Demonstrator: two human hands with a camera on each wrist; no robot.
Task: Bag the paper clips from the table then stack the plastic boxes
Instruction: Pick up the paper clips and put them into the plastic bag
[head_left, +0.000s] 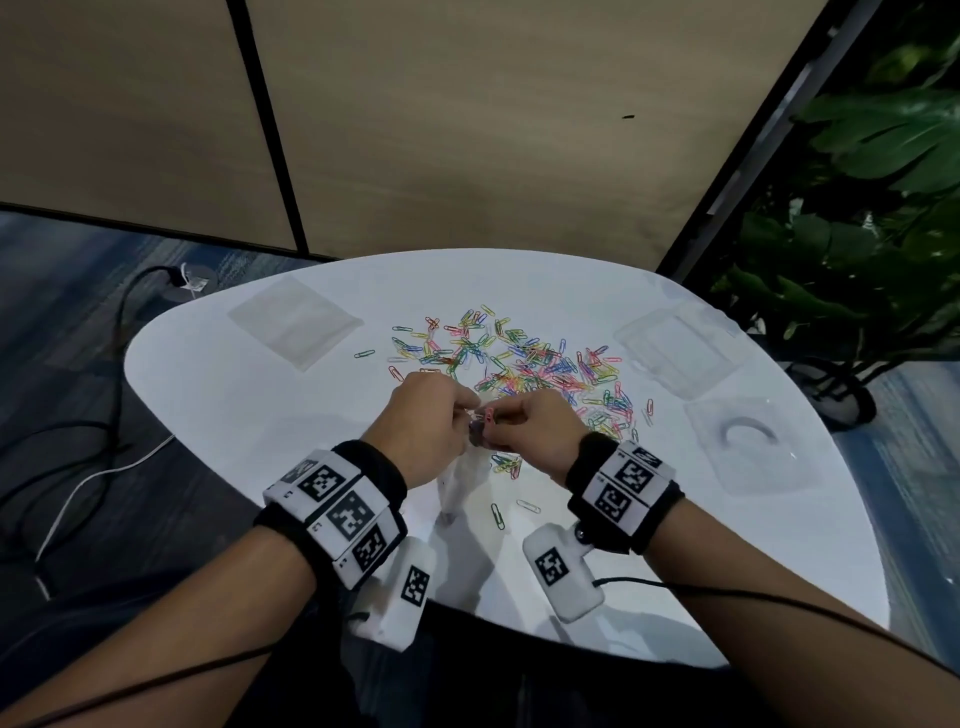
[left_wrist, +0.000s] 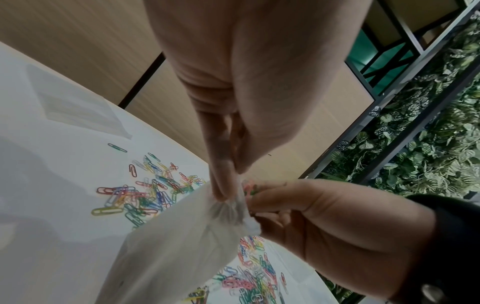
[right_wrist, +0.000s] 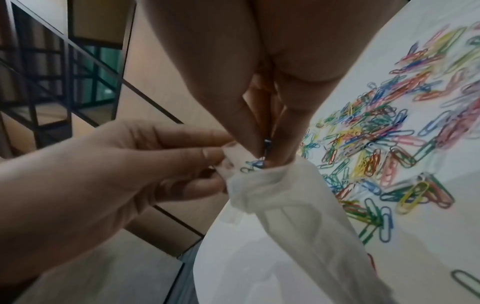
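Left hand (head_left: 431, 421): pinches the gathered mouth of the plastic bag (right_wrist: 272, 185). Right hand (head_left: 530, 431): fingertips grip paper clips (right_wrist: 255, 163) at that mouth. Loose paper clips (head_left: 524, 364): mid-table (head_left: 208, 395); plastic boxes (head_left: 680, 348) near right edge.

My head camera looks forward and down from well above the rounded white table (head_left: 218, 395), taking in its whole top. Each wrist camera sits very near, looking along my hand just above that table. All three share the bunched mouth of the translucent white plastic bag (right_wrist: 249, 185) above the table's near half.
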